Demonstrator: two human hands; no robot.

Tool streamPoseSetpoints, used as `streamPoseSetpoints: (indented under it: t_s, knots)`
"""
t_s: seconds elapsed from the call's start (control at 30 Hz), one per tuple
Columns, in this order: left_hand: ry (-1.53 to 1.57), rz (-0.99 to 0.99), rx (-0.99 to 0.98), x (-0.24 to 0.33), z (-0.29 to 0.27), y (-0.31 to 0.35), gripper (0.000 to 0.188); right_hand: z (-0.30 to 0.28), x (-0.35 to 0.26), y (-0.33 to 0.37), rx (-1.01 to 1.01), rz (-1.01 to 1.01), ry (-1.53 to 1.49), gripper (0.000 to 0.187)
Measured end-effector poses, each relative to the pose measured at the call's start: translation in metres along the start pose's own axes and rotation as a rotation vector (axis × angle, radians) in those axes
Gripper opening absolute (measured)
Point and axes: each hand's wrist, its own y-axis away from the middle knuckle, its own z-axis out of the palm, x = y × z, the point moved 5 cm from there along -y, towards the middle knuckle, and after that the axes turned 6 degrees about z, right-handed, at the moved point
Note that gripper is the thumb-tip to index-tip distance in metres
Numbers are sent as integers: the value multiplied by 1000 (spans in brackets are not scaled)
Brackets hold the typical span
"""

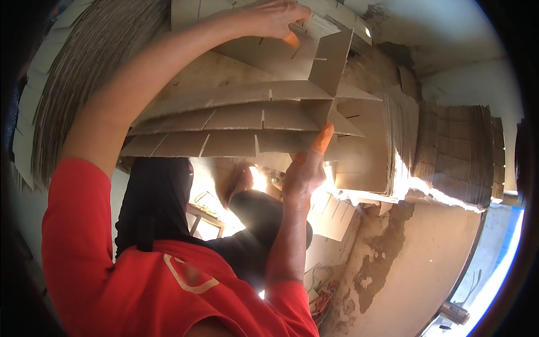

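Several long slotted cardboard strips lie side by side across the surface in front of me, standing on edge. A short cardboard cross piece sits upright across their right ends. My right hand grips the near end of these dividers, its orange-covered fingertip against the cross piece and its thumb hidden. Farther off, my left hand reaches over a flat slotted cardboard sheet. Its orange-covered thumb and forefinger are apart, with nothing visible between them.
A tall stack of cardboard strips stands at the left. More stacked cardboard is at the right, beside a stained wall. Below are a small stool and tangled cords. Bright light glares under the cardboard.
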Motion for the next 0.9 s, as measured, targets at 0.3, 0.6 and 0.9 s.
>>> streamPoseSetpoints:
  t_s: [0.3, 0.6, 0.9]
  knots:
    - [-465, 40, 143, -67, 72, -16, 31, 2, -1, -7, 19, -22, -13, 80]
    - [-467, 290, 294, -46, 60, 4, 11, -1, -5, -8, 37, -72, -52, 78]
    - [-341, 418, 440, -6, 45, 19, 10, -5, -8, -7, -55, -12, -39, 79]
